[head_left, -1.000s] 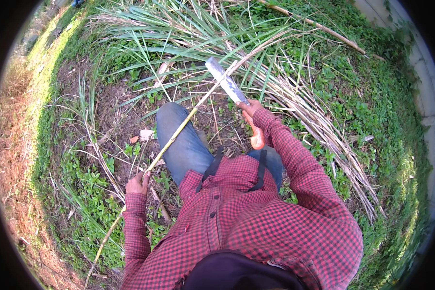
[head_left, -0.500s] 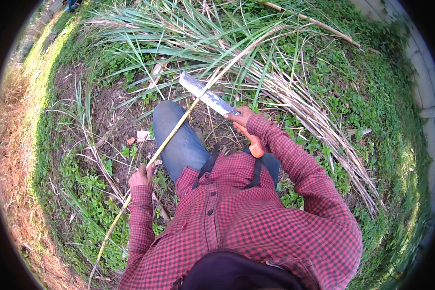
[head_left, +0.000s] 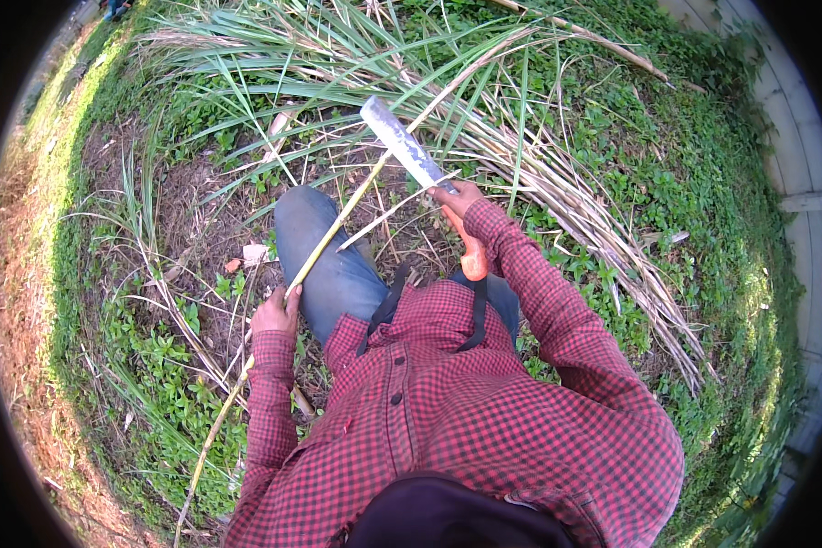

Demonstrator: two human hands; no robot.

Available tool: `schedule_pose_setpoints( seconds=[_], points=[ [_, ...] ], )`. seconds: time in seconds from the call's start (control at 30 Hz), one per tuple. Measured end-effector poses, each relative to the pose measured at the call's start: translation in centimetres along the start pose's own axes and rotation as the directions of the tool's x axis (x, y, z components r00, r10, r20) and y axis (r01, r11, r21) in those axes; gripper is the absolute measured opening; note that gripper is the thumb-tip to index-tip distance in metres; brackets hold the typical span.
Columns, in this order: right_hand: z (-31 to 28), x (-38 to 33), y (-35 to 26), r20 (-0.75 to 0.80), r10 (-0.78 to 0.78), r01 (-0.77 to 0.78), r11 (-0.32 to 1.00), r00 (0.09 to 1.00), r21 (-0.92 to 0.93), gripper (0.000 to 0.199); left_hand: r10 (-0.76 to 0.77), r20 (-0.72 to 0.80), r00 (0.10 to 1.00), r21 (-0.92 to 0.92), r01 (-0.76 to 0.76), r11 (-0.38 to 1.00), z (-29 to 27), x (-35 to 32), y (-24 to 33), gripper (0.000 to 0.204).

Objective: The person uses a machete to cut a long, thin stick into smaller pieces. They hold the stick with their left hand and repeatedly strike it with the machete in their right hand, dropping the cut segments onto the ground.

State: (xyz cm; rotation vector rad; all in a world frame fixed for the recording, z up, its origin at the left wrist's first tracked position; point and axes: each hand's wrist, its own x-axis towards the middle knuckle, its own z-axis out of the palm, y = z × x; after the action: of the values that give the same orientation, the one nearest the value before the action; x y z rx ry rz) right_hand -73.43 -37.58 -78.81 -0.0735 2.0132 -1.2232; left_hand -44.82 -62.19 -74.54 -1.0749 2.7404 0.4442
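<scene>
My left hand [head_left: 274,315] is closed around a long yellow-green cane stalk [head_left: 338,224]. The stalk slants across my bent left knee [head_left: 312,224], its dry leafy end pointing far right and its thin end trailing down past my left forearm. In my right hand [head_left: 457,197] is a machete [head_left: 402,144], gripped where the worn, pale blade meets its orange handle. The blade lies across the stalk beyond my knee, tip toward the far left. A thin pale strip [head_left: 379,219] runs from near my right hand toward the knee; whether it is joined to the stalk I cannot tell.
A large heap of long green leaves and dry stalks [head_left: 557,196] spreads from the far side to the right. A separate cane [head_left: 612,47] lies beyond it. Small pale and reddish pieces [head_left: 254,253] rest left of my knee. A pale wall [head_left: 790,137] borders the right.
The machete has moved farther out along the stalk, and its blade is angled more steeply. The pale strip now shows below it. My left hand has shifted slightly up and right.
</scene>
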Motion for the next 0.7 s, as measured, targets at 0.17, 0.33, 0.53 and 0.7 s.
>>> schedule_pose_setpoints(
  seconds=[0.17,0.33,0.53,0.7],
  points=[
    [0.5,0.5,1.9,0.048,0.002,-0.004,1.000,0.999,0.031,0.050,0.024,0.123,0.992,-0.295,0.013,0.955,1.6,1.8,-3.2,0.056],
    [2.1,-1.5,1.9,0.192,-0.080,0.106,0.986,0.978,-0.130,0.054,0.047,0.329,0.943,-0.565,0.157,0.810,1.0,2.0,-3.3,0.053],
    [-3.1,5.7,2.6,-0.128,0.096,-0.063,0.968,0.987,0.243,0.044,0.106,0.582,0.806,-0.611,0.348,0.711,-1.2,-0.6,-5.8,0.049],
    [2.4,0.3,4.6,0.232,-0.137,0.177,0.970,0.963,-0.163,0.045,0.003,0.608,0.794,-0.496,0.377,0.782,-3.5,-1.1,-6.8,0.041]
  ],
)
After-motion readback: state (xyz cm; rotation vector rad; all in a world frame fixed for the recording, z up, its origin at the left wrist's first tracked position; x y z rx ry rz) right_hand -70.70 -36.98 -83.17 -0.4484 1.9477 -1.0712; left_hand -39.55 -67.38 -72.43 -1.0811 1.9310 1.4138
